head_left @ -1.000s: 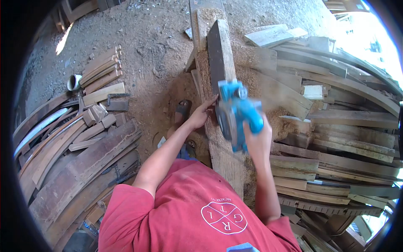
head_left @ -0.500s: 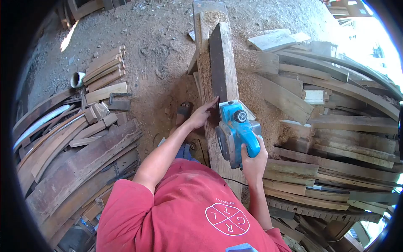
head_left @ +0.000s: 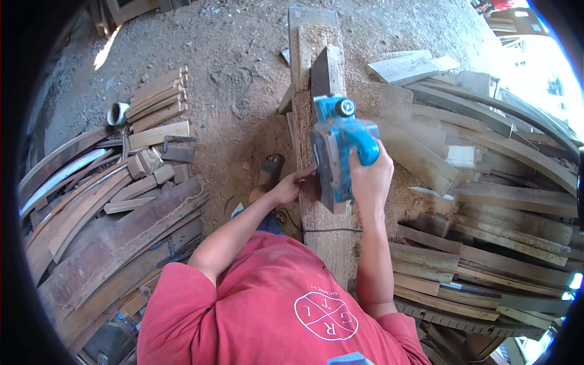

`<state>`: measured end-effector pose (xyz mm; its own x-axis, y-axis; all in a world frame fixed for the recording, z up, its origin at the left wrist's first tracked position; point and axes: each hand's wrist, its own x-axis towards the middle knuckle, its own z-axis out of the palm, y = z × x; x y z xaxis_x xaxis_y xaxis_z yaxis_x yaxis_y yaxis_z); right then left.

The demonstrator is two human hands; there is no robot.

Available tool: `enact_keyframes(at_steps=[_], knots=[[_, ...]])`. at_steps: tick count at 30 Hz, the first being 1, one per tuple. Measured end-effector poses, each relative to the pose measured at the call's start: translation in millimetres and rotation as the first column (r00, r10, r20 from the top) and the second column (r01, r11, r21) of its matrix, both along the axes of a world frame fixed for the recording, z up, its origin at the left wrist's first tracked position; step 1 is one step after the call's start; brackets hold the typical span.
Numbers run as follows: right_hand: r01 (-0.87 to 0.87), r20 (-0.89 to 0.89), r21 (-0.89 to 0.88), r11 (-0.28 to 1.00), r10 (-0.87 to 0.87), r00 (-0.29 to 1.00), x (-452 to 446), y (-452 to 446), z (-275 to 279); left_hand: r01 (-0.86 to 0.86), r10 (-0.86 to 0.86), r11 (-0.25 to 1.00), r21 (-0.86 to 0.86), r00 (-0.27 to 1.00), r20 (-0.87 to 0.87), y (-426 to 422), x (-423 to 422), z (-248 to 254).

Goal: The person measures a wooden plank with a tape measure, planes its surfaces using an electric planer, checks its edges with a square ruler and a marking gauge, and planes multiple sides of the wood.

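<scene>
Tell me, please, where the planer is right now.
In the head view, the planer is just right of centre, on the board, with the right hand on its handle and the left hand close by at its left.

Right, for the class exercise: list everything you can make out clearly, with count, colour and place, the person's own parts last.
Ground: one, grey-brown, behind and left
Bench: one, brown wood, centre
Board: one, dark side with paler top, on the bench
Planer: one, mostly blue, on the board
Cord: one, black, across the bench
Sawdust: uncountable, tan, on bench and ground
Wood pieces: many, brown and grey, piled left and right
Cup-like thing: one, off-white, left
Sandal: one clear, dark, left of the bench
Shirt: one, mainly red, bottom centre
Left hand: one, bare, close to the board's left side
Right hand: one, bare, gripping the planer
</scene>
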<state>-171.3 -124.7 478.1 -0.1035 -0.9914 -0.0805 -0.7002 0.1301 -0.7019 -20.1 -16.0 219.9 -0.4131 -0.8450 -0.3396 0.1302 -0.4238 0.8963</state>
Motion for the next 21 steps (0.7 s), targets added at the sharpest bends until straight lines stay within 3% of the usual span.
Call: enact_keyframes(at_steps=[1,5,7,13,17,19,21], knots=[[0.000,0.000,0.003,1.000,0.000,1.000,6.4,-14.5,2.4,0.006,-0.002,0.999,-0.037,0.996,0.088,2.0,-0.7,-2.1],[-0.035,-0.036,-0.045,0.998,0.033,0.999,29.7,-68.6,3.2,-0.005,0.004,1.000,-0.027,0.999,-0.038,-5.6,3.4,24.4],[-0.024,-0.049,-0.047,0.999,0.021,0.999,42.6,-96.8,3.8,0.051,-0.049,0.998,-0.023,0.997,0.064,-10.3,6.4,25.8],[-0.028,-0.068,-0.129,0.991,0.020,0.998,67.9,-175.4,-8.5,0.164,-0.169,0.985,0.063,0.981,0.099,-24.0,18.7,47.3],[-0.017,-0.115,-0.132,0.991,0.002,0.993,89.1,-239.8,-11.1,0.170,-0.176,0.983,0.070,0.980,0.090,-27.5,19.3,46.7],[-0.016,-0.125,-0.134,0.991,-0.001,0.992,97.7,-271.1,-15.8,0.242,-0.256,0.965,0.097,0.951,0.171,-34.1,25.4,55.9],[-0.006,-0.189,-0.144,0.990,-0.022,0.982,102.1,-292.5,-19.9,0.219,-0.223,0.975,0.047,0.961,0.162,-33.8,29.0,34.3]])
